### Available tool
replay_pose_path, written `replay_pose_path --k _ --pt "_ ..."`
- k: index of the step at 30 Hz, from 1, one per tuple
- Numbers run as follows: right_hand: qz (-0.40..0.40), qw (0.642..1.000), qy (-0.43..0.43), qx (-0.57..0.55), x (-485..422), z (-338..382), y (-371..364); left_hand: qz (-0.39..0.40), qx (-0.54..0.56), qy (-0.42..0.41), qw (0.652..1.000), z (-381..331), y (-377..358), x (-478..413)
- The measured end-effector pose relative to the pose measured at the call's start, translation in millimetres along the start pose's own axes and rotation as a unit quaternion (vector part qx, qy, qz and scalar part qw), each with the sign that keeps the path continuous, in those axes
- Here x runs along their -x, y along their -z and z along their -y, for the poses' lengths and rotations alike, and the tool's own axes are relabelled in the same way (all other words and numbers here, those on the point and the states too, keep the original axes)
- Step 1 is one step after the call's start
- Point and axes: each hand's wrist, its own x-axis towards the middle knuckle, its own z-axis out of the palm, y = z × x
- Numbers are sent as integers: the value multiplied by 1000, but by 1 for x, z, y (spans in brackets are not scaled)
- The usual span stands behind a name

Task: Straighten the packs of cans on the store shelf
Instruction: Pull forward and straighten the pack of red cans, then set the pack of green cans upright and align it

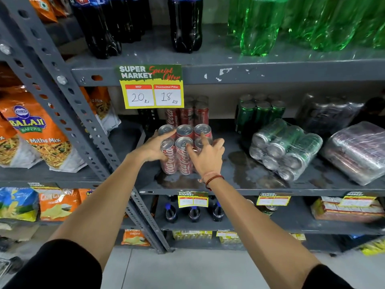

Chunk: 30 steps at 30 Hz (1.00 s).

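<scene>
Hands: our left hand (153, 148) cups the left side of the red cola six-pack (183, 149); our right hand (206, 155) rests spread-fingered on its top and right side. Both grip the pack.
Pack position: upright on the grey shelf (239, 170), near the front edge, another red pack (188, 114) behind at 12 o'clock.
Risk: we judge the shelf looks wet beneath; the pack could slide or tip off the front lip.
Still crooked: green can pack (286, 148) lies toppled at 3 o'clock; a dark wrapped pack (358, 151) beyond it.
Room: open shelf between packs; upright post (87, 126) crowds 9 o'clock.
</scene>
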Motion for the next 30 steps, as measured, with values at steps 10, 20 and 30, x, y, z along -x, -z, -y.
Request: replay_pose_path --k 10,20,30 --pt "-5 996 22 -88 -29 -67 91 34 -157 111 981 -70 -13 13" --pt "1 975 -207 -83 -75 -197 214 78 33 -105 991 -243 -108 -65" --pt "190 941 -206 -187 -129 -248 209 214 1 -104 971 -258 -142 -135"
